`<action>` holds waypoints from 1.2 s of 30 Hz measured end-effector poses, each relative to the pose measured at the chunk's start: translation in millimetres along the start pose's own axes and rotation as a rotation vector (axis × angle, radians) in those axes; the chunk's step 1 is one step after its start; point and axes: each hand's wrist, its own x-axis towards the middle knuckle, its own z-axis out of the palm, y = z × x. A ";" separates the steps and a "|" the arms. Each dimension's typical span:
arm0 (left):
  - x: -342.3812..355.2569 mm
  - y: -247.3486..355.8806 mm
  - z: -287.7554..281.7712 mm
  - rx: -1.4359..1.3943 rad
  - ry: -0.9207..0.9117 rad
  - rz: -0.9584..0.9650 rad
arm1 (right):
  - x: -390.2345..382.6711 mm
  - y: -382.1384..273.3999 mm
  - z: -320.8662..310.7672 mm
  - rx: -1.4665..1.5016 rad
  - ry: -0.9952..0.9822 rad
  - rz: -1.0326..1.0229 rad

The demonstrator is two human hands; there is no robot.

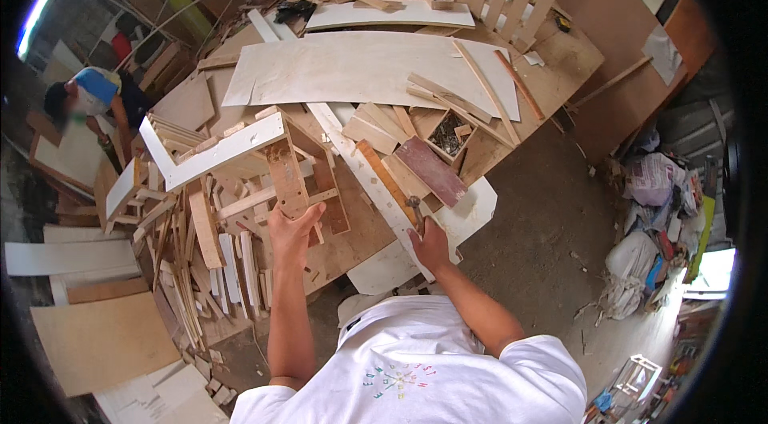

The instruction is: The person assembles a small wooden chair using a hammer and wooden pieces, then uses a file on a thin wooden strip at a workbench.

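Observation:
My left hand (293, 234) grips the lower end of an upright wooden board on a wooden frame (286, 172), thumb to the right and the other fingers partly hidden. White panels (228, 154) cover the frame's top edges. In my right hand (432, 250) is a hammer (415, 206), its small metal head pointing away from me and most of its handle hidden. The hammer hovers over or rests near a long white strip (364, 172) and an orange-brown wooden strip (386, 182); contact is unclear. Just beyond lies a reddish-brown block (430, 171).
An open wooden box of small fasteners (450, 137) stands on the workbench (552, 76). Large white panels (368, 68) and loose battens lie farther back. Upright wood pieces (240, 264) crowd the left. Another person (96, 96) bends at far left; bags (640, 256) pile up at right.

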 end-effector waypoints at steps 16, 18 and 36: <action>-61.4 2.3 -100.3 -0.427 0.147 0.167 | 33.2 17.8 12.7 0.139 0.054 0.093; -71.8 -7.3 -113.9 -0.484 0.181 0.156 | 24.5 15.2 13.7 0.267 0.033 0.090; -130.9 -113.7 -245.4 -0.178 0.114 0.224 | 36.1 -265.7 37.7 0.515 -0.145 -0.824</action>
